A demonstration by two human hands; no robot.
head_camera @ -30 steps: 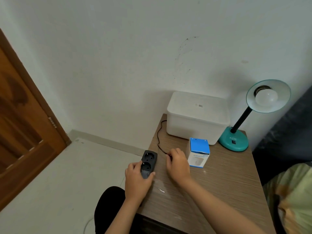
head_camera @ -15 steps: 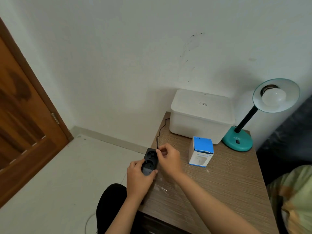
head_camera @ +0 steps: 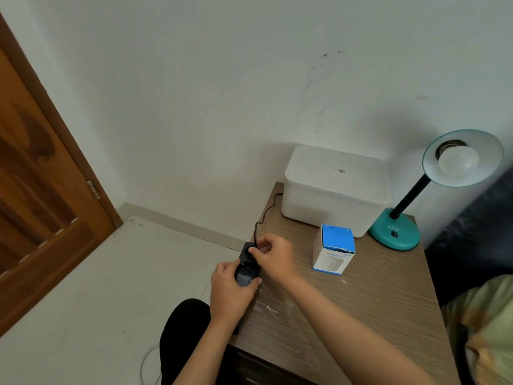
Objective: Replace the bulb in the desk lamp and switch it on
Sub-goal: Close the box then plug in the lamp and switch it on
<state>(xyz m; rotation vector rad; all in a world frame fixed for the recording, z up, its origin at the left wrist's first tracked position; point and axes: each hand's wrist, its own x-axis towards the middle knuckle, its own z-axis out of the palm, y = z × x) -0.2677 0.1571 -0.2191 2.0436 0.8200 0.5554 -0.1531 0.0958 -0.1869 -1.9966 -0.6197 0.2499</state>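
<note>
Desk lamp at the far right corner of the desk, teal base flat on the wood, black stem leaning up to a teal shade turned toward the camera. White bulb seated in the shade, unlit. Black rocker switch on the base. White lidded box along the far edge, just left of the lamp base. Blue-and-white bulb carton upright in front of that box, near the middle of the desk, apart from both hands.

Left hand at the desk's left edge, wrapped around the near end of a black power strip, thumb across its side. Right hand over the strip's far socket, fingers pinched closed on what looks like the lamp's plug; plug itself mostly hidden under the fingers, so cannot tell whether fully seated. Thin black cord curling from that pinch back along the left edge toward the box. Wooden door at far left, pale tiled floor below.
</note>
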